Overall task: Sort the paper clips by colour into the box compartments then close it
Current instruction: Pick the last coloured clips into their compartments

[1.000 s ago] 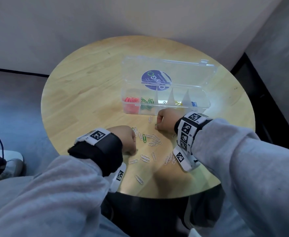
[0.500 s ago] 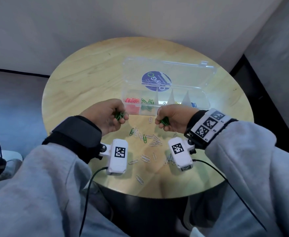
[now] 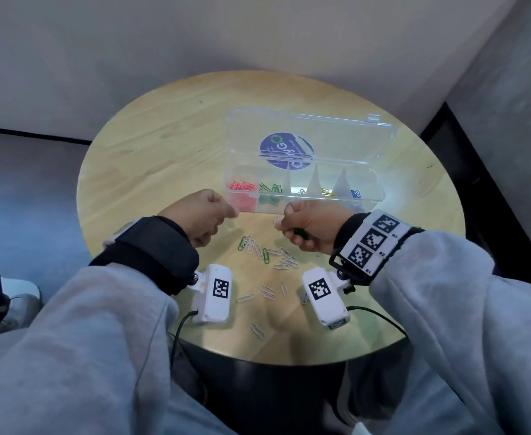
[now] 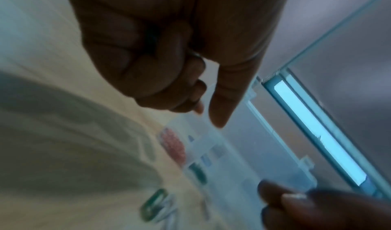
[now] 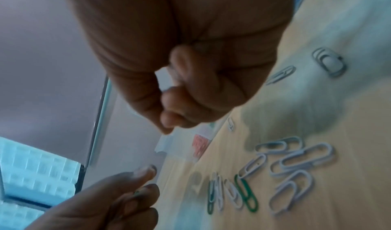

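Note:
A clear compartment box (image 3: 378,196) stands on the round table with its lid (image 3: 314,130) tipped back. Its compartments hold red clips (image 3: 242,186), green clips (image 3: 270,188), yellow clips (image 3: 327,192) and blue clips (image 3: 355,193). My left hand (image 3: 207,215) hovers curled just in front of the box's left end; a wire loop (image 4: 198,58) shows between its fingers. My right hand (image 3: 305,224) is curled around green paper clips (image 3: 300,232) in front of the box's middle. Loose white and green clips (image 3: 270,252) lie on the table below both hands.
The wooden table (image 3: 163,152) sits in a corner, with walls behind and to the right. Several more white clips (image 3: 267,291) lie nearer the front edge. Wrist camera units (image 3: 215,293) and their cables hang over that edge.
Both hands have lifted off the clip pile, each with green clips in it, and risen to the front of the box. The left hand has since drifted slightly right.

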